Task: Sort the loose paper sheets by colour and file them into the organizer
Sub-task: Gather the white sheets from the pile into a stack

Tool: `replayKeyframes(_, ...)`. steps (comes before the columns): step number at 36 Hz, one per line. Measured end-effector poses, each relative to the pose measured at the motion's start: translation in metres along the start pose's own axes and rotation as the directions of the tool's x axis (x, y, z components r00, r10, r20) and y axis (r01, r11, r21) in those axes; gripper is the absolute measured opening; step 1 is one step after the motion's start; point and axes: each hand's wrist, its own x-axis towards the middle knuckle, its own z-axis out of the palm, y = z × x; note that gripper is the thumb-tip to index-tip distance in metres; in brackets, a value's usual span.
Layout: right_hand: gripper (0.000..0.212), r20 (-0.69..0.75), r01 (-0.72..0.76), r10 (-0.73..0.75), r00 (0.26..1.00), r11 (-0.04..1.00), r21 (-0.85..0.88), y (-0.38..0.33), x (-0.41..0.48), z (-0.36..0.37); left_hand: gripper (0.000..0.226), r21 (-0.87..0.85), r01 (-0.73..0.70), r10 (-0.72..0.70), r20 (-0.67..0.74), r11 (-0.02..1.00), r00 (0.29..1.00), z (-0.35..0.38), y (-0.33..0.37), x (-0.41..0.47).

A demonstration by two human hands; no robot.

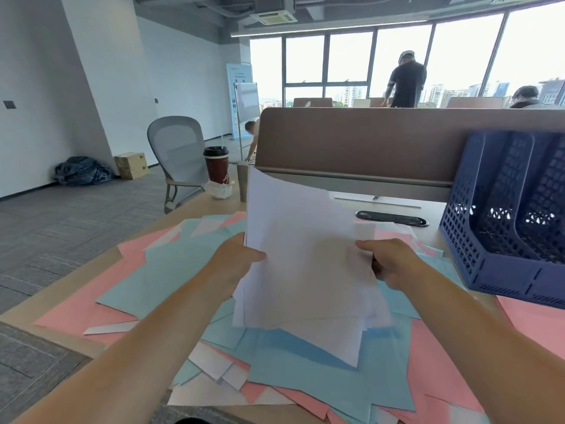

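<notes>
Head view: white sheets (305,255) are held up as a stack above the pink and blue pile (171,270).
One side edge is pinched by the left hand (235,261), the other by the right hand (394,264); the stack likely needs squaring, then carrying right into a slot of the blue organizer (477,240).

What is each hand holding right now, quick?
Left hand: grips the left edge of the stack of white paper sheets.
Right hand: grips the right edge of the same stack.
</notes>
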Motion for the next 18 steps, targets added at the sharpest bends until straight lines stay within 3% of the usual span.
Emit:
replayKeyframes(8,0.019,0.097,0.031,-0.035,0.995,0.998,0.050,0.006,-0.017,0.009,0.041,-0.044,0.032,-0.031,0.018,0.999,0.999,0.006,-0.010,-0.010)
replayKeyframes(13,0.021,0.129,0.004,-0.019,0.991,0.994,0.114,0.006,-0.022,0.010,0.041,-0.095,-0.019,0.019,-0.005,0.995,1.000,0.004,-0.005,-0.009)
replayKeyframes(18,0.028,0.153,0.070,-0.097,0.983,0.982,0.173,-0.006,-0.032,0.012,0.034,-0.108,-0.129,0.127,-0.022,0.986,0.992,0.000,0.011,-0.009)
